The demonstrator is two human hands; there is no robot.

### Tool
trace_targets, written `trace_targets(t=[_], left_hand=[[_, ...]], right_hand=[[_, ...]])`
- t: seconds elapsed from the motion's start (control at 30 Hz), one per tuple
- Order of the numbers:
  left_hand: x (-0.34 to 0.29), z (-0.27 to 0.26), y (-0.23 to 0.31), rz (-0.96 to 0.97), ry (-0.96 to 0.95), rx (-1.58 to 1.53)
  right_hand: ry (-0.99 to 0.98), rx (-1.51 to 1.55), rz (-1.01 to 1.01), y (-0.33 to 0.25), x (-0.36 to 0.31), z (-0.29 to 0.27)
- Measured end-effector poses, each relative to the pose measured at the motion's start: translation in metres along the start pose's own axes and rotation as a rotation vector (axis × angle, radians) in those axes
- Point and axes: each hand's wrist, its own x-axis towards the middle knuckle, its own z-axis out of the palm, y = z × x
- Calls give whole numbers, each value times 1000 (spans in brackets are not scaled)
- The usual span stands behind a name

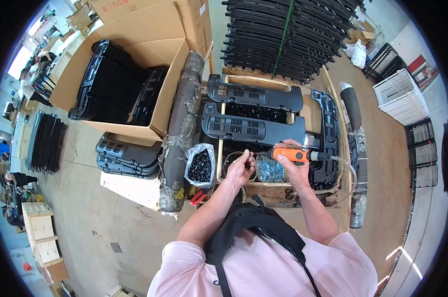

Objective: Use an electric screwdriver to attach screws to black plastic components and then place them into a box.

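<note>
Head view, orange screwdriver point(294, 155) in right grip point(296, 168)

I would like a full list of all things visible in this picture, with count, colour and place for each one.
black plastic panels: two, black, lying across the wooden workbench
workbench: one, wood, in front of the person
bowl of screws: one, silvery screws, on the bench under the right hand
bag of small parts: one, clear bag with black pieces, left of the bench
cardboard box: one, brown, upper left, holding black panels
strapped panel stack: one, black with a green strap, top centre
white crate: one, white, right
power screwdriver: one, orange, in the right hand
left hand: one, curled around small black pieces
right hand: one, gripping the screwdriver
</note>
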Motion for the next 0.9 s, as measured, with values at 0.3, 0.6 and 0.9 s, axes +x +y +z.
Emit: trace_targets(t=[0.3,0.6,0.9], left_hand=[[-3,5,1,57,-17,-162],[0,-5,8,61,-55,-192],[-7,-8,13,54,-73,-278]], right_hand=[[-7,-30,-23,8,-1,21],[32,-52,16,7,3,36],[-11,-97,-2,9,9,49]])
